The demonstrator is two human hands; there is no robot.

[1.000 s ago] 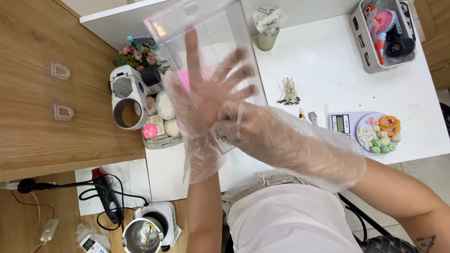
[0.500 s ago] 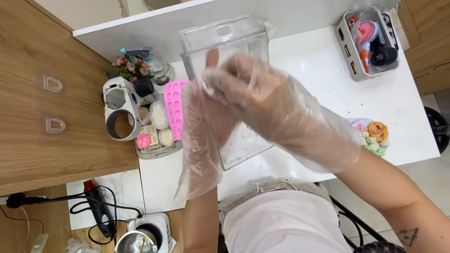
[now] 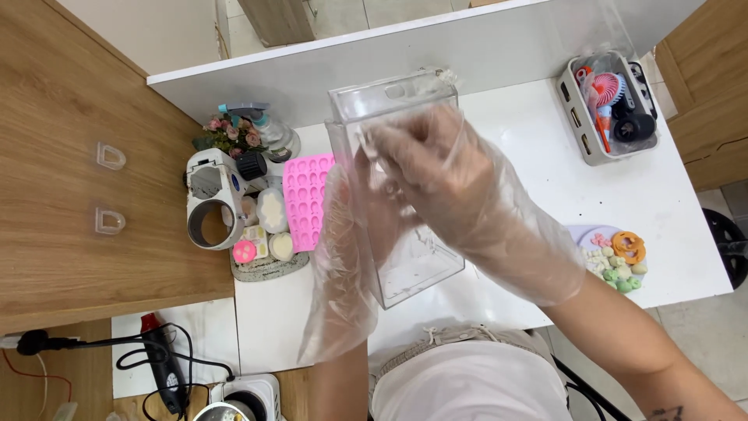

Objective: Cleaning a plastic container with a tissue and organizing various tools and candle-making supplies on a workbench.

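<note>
Evidently, a clear plastic box is held up above the middle of the white worktop, near its front edge. The left hand, in a loose disposable glove, is pressed against the box's side, and the gloved right hand is closed over the same area from above. Both gloves are already on. Whether the right hand grasps the box or the left glove cannot be told; the fingers are blurred by plastic.
</note>
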